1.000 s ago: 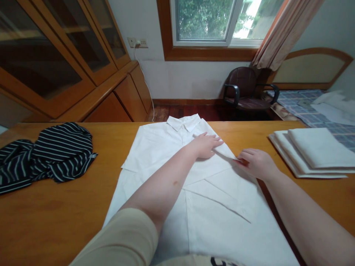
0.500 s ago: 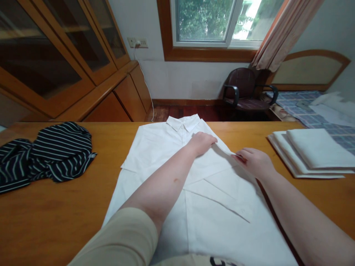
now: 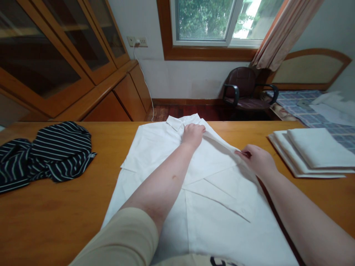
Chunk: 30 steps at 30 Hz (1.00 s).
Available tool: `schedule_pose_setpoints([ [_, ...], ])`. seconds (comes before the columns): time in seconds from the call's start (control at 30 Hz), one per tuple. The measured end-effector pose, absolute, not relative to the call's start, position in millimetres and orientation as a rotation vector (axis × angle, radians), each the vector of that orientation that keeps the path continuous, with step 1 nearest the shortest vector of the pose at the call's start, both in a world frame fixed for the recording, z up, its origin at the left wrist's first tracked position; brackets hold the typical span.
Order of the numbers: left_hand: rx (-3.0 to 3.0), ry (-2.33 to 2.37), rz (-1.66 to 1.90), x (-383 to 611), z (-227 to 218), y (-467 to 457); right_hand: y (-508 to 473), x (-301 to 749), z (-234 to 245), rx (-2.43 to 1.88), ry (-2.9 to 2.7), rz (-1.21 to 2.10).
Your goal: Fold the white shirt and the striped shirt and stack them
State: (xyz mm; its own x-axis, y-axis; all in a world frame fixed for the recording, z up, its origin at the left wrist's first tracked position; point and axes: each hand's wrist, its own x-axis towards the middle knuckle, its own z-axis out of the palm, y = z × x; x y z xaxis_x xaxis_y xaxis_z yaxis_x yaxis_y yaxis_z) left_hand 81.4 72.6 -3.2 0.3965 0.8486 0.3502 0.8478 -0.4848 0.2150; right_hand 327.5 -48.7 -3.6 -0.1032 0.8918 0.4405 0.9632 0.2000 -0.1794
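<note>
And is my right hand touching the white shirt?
Touching. The head view shows it: the fingers of your right hand pinch the edge of the white shirt, with no gap between them.

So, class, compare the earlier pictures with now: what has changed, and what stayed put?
The left hand, earlier spread flat on the white shirt, has moved leftward toward the collar, now curled at the shirt's edge. The right hand, still pinching that edge, has shifted slightly forward. The striped garment and folded white stack stayed put.
</note>
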Motion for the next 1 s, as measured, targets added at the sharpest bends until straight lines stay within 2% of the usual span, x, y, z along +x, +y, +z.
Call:
schedule_pose_setpoints([
  [0.3, 2.525, 1.687, 0.681, 81, 1, 69, -44, 340, 0, -1.772, -1.839, 0.129],
  [0.5, 2.707, 1.388, 0.795, 88, 2, 60, -48, 330, -1, -1.775, -1.961, -0.105],
  [0.67, 2.947, 0.8, 0.581, 104, -1, 46, -52, 326, -4, -1.585, -2.144, -0.195],
  [0.8, 2.999, 0.708, 0.549, 112, -4, 42, -54, 326, 0, -1.504, -2.2, -0.196],
  [1.0, 2.961, 0.718, 0.614, 112, -8, 46, -56, 321, 6, -1.618, -2.197, -0.271],
])
